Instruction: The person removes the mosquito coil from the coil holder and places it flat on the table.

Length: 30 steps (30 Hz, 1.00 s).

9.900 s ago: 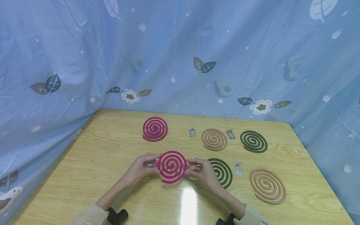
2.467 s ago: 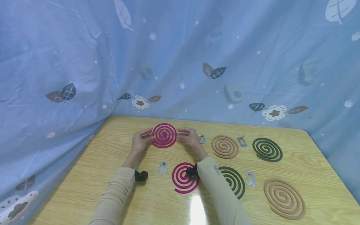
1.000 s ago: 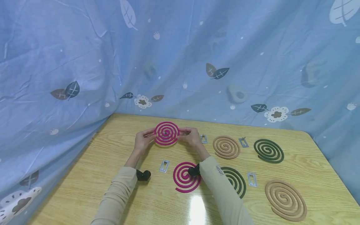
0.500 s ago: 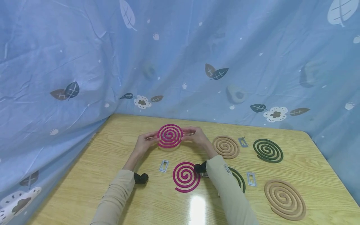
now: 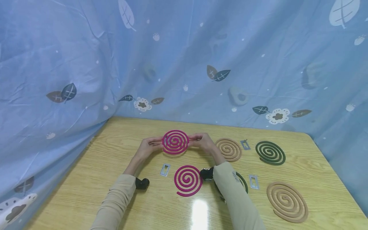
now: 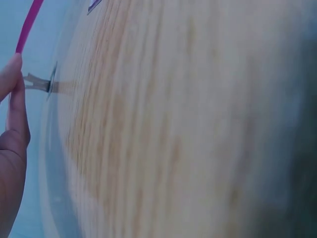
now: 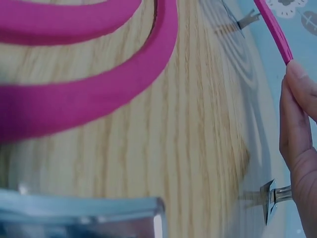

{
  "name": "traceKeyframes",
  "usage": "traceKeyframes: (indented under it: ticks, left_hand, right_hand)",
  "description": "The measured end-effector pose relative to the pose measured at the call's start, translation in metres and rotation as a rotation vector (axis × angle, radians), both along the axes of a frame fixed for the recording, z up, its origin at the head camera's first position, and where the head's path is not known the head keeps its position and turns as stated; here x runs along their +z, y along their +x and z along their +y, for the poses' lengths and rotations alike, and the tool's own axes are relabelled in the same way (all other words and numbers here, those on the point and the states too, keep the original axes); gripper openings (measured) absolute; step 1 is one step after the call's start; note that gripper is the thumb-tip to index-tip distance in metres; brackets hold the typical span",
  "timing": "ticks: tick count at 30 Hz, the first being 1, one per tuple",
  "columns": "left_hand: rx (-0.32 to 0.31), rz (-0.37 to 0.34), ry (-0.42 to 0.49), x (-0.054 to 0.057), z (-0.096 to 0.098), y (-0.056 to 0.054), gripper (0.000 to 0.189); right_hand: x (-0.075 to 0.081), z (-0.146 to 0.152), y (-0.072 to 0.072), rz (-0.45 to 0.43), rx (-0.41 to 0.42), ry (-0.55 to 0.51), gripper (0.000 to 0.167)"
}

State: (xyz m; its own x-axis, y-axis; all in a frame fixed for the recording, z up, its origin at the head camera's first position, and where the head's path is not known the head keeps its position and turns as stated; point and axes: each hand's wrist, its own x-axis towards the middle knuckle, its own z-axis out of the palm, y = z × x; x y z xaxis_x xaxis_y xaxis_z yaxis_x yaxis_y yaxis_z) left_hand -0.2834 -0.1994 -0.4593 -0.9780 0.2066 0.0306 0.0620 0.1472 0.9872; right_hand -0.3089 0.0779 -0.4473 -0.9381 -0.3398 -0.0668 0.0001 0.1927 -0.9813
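A magenta mosquito coil (image 5: 175, 141) is held flat above the back left of the table. My left hand (image 5: 146, 147) pinches its left edge between thumb and fingers. On the opposite edge, my right hand (image 5: 203, 142) pinches it likewise. The left wrist view shows a metal coil stand (image 6: 39, 84) with a raised prong on the table beyond the left fingers. Nearer me, a second magenta coil (image 5: 187, 180) lies flat. To its left is a flat metal stand (image 5: 164, 174); another stand (image 5: 207, 179) sits by its right side, partly behind the black wrist camera.
On the right lie a tan coil (image 5: 227, 149) and a dark green coil (image 5: 270, 153) at the back, with a stand (image 5: 245, 144) between them. A larger tan coil (image 5: 286, 199) and a stand (image 5: 254, 181) lie nearer. My right sleeve covers most of another green coil (image 5: 244, 183).
Earlier both hands held the front magenta coil, which now lies on the table. They then reached the back magenta coil, pinched and raised it, and have shifted it slightly right and nearer.
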Motion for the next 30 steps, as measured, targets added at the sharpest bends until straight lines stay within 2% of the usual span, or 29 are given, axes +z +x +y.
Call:
traceKeyframes:
  ticks: [8,15,18,24,30]
  left_hand:
    - [-0.002,-0.017,-0.031,-0.003,0.003,0.0,0.037]
    - [-0.022,-0.031,-0.042,-0.002,0.005,0.001,0.037]
    - [-0.043,-0.024,-0.036,-0.001,0.006,0.0,0.037]
    - [-0.075,-0.018,-0.035,-0.002,0.007,0.0,0.037]
    - [-0.059,-0.03,-0.065,-0.002,0.01,-0.001,0.037]
  right_hand:
    - [-0.004,0.006,0.002,0.019,-0.009,0.051,0.034]
    - [0.002,0.006,0.01,-0.092,-0.021,-0.091,0.036]
    - [0.006,0.006,0.013,-0.123,-0.026,-0.122,0.037]
    - [0.009,0.007,0.016,-0.087,-0.044,-0.039,0.037]
    - [0.008,0.005,0.017,-0.058,-0.077,0.028,0.035]
